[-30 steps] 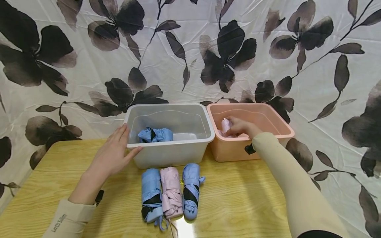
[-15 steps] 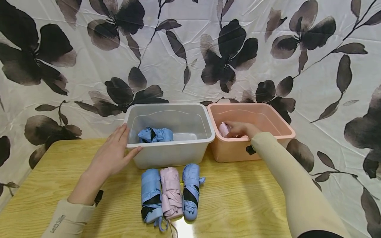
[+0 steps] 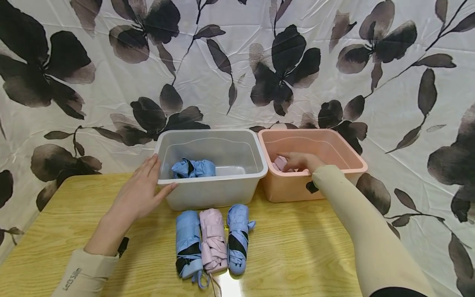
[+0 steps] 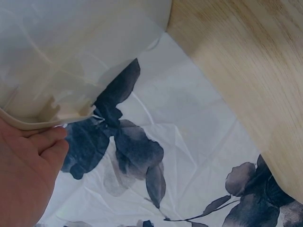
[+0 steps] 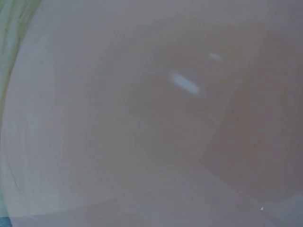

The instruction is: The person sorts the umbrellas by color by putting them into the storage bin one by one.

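Note:
My left hand (image 3: 142,192) rests on the left rim of the whitish bin (image 3: 211,194), fingers straight along it. In the left wrist view, fingertips (image 4: 52,142) touch the bin's rim. Inside that bin lies a blue folded umbrella (image 3: 202,168). My right hand (image 3: 302,160) reaches into the pink bin (image 3: 293,187), its index finger and thumb about a pink folded umbrella (image 3: 279,163) low inside; the other fingers are hidden. The right wrist view shows only blurred pink bin wall (image 5: 94,118).
In front of the bins, a blue folded umbrella (image 3: 188,237), a pink folded umbrella (image 3: 213,239) and another blue folded umbrella (image 3: 238,239) lie side by side on the wooden table (image 3: 297,247). Behind hangs a floral cloth (image 3: 230,62).
The pink umbrella in the pink bin has tipped over and sunk lower under my right hand, whose index finger now looks straighter. My left hand has stayed on the rim.

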Demonstrator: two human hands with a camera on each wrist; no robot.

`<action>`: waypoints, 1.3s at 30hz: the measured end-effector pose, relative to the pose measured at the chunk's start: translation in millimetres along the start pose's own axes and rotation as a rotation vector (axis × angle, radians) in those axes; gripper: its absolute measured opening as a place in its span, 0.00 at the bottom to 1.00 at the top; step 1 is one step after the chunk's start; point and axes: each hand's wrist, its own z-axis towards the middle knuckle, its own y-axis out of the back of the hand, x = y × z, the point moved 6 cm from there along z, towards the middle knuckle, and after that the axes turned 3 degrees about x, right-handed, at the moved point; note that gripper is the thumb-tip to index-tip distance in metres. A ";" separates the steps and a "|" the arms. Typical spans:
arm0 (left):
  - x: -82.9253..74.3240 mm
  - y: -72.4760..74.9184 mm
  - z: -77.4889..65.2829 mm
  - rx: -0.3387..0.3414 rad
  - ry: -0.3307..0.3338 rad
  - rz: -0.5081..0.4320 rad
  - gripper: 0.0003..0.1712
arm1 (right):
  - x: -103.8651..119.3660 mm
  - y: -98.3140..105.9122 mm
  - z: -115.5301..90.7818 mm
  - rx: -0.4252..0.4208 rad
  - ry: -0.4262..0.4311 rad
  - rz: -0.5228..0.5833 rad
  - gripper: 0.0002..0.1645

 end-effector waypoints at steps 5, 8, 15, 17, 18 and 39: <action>0.3 -0.8 -0.4 0.003 0.002 -0.005 0.56 | 1.0 1.5 -0.1 -0.030 0.003 -0.012 0.51; 0.9 -1.5 0.2 0.003 0.002 -0.007 0.56 | 1.7 3.0 0.6 -0.050 0.020 -0.004 0.48; 1.1 -1.8 1.5 0.017 0.010 -0.008 0.57 | 7.6 8.3 -3.3 -0.142 0.094 -0.068 0.43; 1.0 -1.6 1.3 0.018 0.014 -0.009 0.57 | 11.1 10.5 -6.2 -0.187 0.128 -0.115 0.41; 0.7 -1.5 1.3 0.018 0.014 -0.010 0.57 | 12.8 11.8 -8.0 -0.210 0.142 -0.130 0.41; 2.8 -2.8 0.6 0.002 0.002 -0.016 0.57 | 62.6 -5.8 -94.8 -0.734 0.417 0.055 0.31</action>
